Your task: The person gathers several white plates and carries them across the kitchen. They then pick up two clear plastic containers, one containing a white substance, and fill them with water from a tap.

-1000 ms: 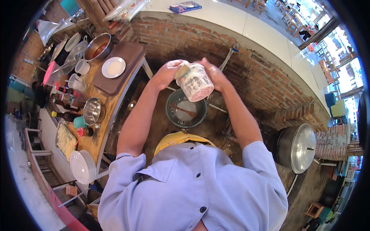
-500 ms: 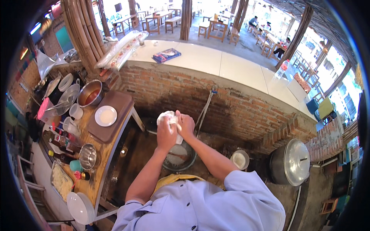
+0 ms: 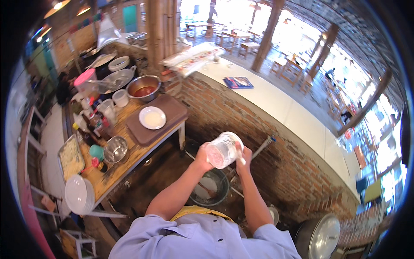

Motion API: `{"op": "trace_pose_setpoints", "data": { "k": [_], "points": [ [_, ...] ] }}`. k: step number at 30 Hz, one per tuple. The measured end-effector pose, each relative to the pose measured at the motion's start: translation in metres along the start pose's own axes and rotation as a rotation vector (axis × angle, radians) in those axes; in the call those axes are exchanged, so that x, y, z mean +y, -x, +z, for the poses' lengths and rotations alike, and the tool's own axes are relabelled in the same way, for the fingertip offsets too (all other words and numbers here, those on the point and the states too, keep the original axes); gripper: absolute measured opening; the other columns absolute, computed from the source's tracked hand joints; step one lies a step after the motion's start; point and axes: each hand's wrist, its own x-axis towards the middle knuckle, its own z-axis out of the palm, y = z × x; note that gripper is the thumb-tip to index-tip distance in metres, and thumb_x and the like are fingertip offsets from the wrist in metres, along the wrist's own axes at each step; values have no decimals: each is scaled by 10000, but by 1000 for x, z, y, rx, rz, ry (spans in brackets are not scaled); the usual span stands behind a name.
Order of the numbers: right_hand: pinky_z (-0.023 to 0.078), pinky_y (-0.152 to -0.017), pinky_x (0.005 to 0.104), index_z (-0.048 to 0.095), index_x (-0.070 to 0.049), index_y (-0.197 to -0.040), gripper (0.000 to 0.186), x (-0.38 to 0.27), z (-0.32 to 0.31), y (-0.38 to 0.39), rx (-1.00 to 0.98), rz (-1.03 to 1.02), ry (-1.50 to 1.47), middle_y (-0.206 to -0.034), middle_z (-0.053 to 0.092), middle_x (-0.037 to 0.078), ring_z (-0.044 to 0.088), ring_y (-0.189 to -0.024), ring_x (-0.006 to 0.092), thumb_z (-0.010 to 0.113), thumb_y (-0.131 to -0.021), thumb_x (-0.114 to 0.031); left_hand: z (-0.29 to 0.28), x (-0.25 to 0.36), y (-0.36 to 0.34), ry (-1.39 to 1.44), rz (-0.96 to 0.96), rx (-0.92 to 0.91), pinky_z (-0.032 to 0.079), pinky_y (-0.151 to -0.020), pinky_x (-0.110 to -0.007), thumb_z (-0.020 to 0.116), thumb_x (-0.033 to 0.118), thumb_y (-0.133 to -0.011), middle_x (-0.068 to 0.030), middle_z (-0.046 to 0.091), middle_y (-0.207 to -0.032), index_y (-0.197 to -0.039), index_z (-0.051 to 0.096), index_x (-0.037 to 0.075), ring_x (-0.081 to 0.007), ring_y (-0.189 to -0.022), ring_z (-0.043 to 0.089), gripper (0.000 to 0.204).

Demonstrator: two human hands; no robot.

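Observation:
In front of my chest, above the basin, a cloudy clear plastic tub (image 3: 225, 149) is tilted between my hands. White residue streaks its wall, and its lower end looks pinkish. My left hand (image 3: 202, 159) grips it from the left. On the opposite side my right hand (image 3: 245, 160) holds it near the rim, with something white by the fingers that I cannot make out. Below them a dark round basin (image 3: 224, 190) holds cloudy whitish liquid and a brown object, its kind unclear.
At left stands a wooden table (image 3: 113, 170) with a brown board (image 3: 174, 110), a white plate (image 3: 152, 117), a steel bowl (image 3: 115, 149), bottles and stacked plates (image 3: 77, 194). A brick wall (image 3: 215, 105) topped by a white counter (image 3: 276, 101) runs ahead. A large lidded pot (image 3: 323, 237) sits lower right.
My view has swung left, bringing more of the table in. My hands, earlier close together around something white, are now farther apart on either side of the tub.

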Motion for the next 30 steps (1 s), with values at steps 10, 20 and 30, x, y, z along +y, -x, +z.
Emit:
{"op": "trace_pose_setpoints", "data": {
  "k": [10,20,30],
  "points": [
    [507,-533,258,655,-55,-985,346,22,24,22,121,236,-262,-826,672,26,624,-652,111,618,-981,-399,15,-36,25,-1321,998,442,385,-1099,-361,490,141,-980,-140,584,-1352,-1319,555,56,-290,-1295,527,355],
    [555,-681,284,609,-3,-1138,388,-17,27,25,-132,291,-314,-1007,661,80,650,-837,158,624,-979,-356,14,17,24,-942,630,282,446,-1002,-348,492,257,-992,-82,583,-1311,-1376,470,152,-242,-1222,564,399],
    [466,-1019,415,491,-50,-1408,514,20,52,39,-221,298,-471,-1409,515,131,566,-1208,262,504,-1031,-399,27,-48,23,-1221,793,308,254,-1170,-407,478,207,-1005,-172,269,-1575,-1555,218,147,-337,-1433,313,611]
  ]
}}
